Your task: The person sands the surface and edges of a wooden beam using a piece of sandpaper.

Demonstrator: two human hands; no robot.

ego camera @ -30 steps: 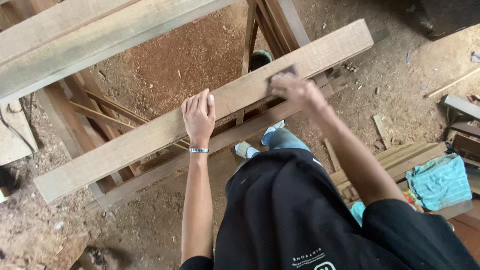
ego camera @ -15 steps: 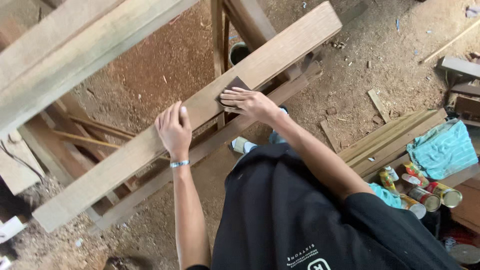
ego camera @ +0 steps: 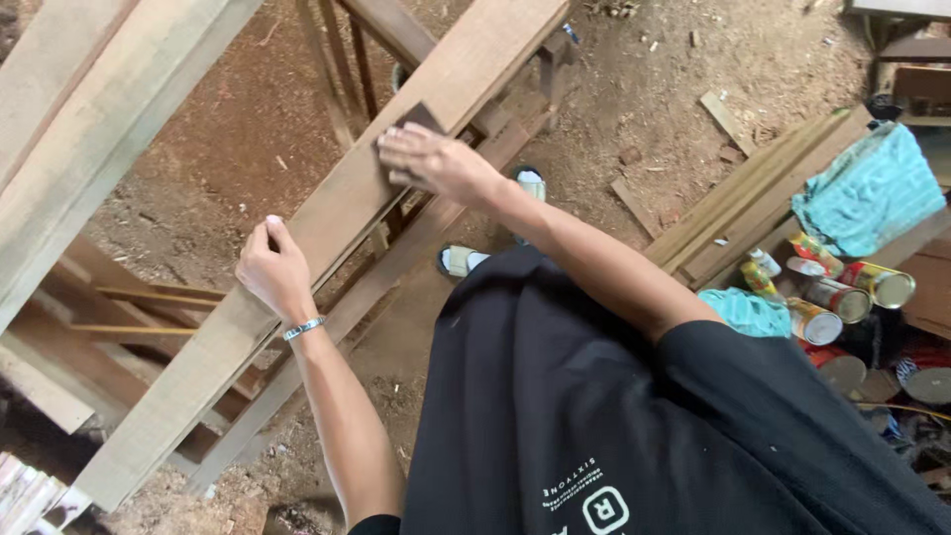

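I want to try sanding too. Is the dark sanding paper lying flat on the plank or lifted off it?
Flat. The right hand presses the dark sanding paper onto the plank; only a corner shows past the fingers.
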